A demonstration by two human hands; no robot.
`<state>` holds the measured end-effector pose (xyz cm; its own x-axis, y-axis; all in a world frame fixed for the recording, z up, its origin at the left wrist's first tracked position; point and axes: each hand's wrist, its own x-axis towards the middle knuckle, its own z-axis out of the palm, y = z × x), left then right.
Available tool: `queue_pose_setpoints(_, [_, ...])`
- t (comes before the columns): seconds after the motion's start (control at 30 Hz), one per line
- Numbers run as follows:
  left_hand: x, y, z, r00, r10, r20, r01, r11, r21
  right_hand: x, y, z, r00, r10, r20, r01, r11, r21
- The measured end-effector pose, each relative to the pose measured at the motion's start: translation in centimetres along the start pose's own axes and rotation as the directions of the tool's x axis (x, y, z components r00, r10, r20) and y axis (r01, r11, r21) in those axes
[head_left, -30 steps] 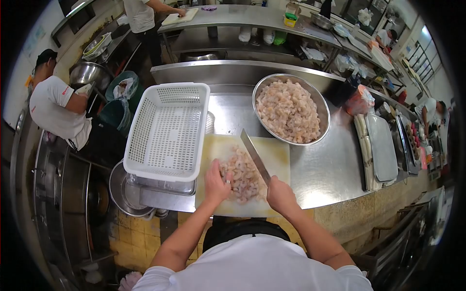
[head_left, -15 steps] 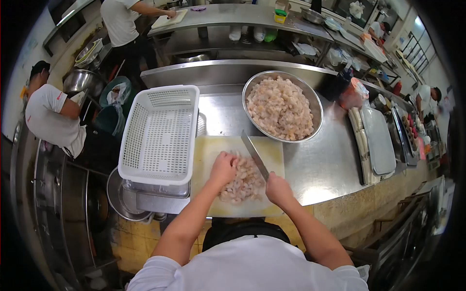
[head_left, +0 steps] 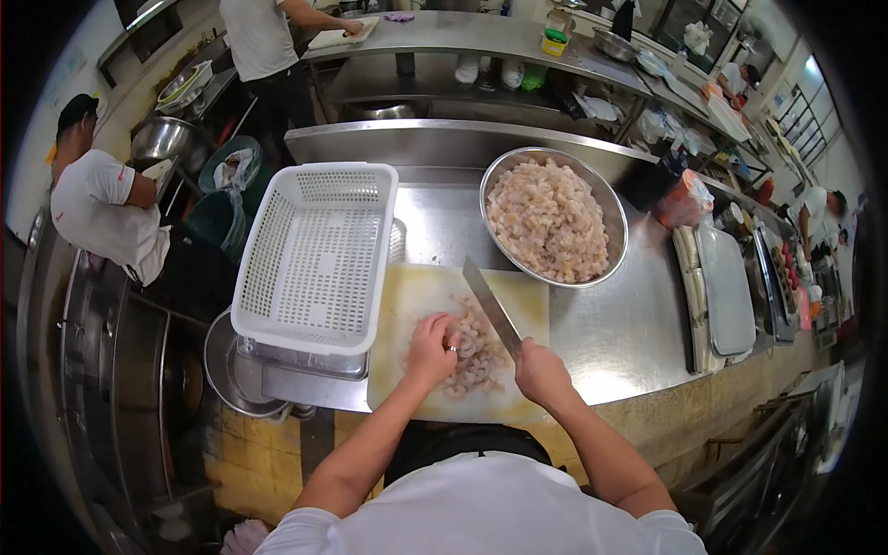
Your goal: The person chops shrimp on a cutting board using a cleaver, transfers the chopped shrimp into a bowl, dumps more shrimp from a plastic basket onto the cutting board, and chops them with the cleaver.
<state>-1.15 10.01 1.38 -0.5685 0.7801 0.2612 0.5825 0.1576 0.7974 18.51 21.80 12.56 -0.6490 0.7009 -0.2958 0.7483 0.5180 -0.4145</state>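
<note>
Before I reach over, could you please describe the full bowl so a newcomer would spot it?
On the steel counter, look just past the cutting board, toward the right. The round metal bowl there is heaped with pale shrimp, whereas the white basket left of it is empty.

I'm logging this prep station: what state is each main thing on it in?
Cutting board: flat, partly covered.
Small pieces: loose, piled on the board.
Knife: in the right hand, blade slanting across the board.
Left hand: fingers at the pieces.
Metal bowl: heaped full of pale pieces.
White basket: upright, without a lid.
</note>
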Motion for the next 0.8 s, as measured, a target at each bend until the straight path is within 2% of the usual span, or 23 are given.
queue_pose_setpoints(0.07, [-0.2,-0.2,-0.4,0.997,0.061,-0.044,-0.054,0.989,0.140,0.0,-0.8,-0.3,0.999,-0.032,-0.041,0.033,0.999,0.009])
queue_pose_setpoints(0.1, [-0.2,-0.4,-0.5,0.997,0.055,-0.046,-0.048,0.986,0.157,0.1,-1.0,-0.3,0.997,-0.048,-0.066,0.049,0.999,0.014])
queue_pose_setpoints(0.2, [-0.1,-0.8,-0.8,0.998,0.053,-0.040,-0.044,0.980,0.195,0.9,1.3,2.9,0.997,-0.069,0.020,0.069,0.997,-0.046])
queue_pose_setpoints(0.37, [-0.5,-0.9,-2.0,0.999,-0.008,-0.054,0.021,0.969,0.247,-0.1,-0.7,0.1,0.997,-0.067,-0.033,0.068,0.998,0.009])
queue_pose_setpoints(0.5, [-1.4,-2.0,-1.7,0.998,-0.051,-0.036,0.058,0.970,0.236,1.7,0.0,3.1,0.990,-0.136,-0.048,0.136,0.991,0.000])
queue_pose_setpoints(0.6, [-0.9,-2.0,-1.7,0.998,-0.057,-0.028,0.062,0.978,0.198,1.3,0.0,2.5,0.995,-0.046,0.086,0.052,0.996,-0.067])
queue_pose_setpoints(0.67, [-1.5,-1.8,-2.1,0.998,-0.069,-0.005,0.069,0.983,0.173,0.2,-1.3,0.8,0.995,-0.029,0.094,0.036,0.996,-0.081])
queue_pose_setpoints(0.8, [-1.8,-2.3,-2.0,0.998,-0.069,-0.009,0.069,0.988,0.139,0.2,-2.0,0.8,0.995,-0.096,-0.007,0.096,0.995,-0.031])
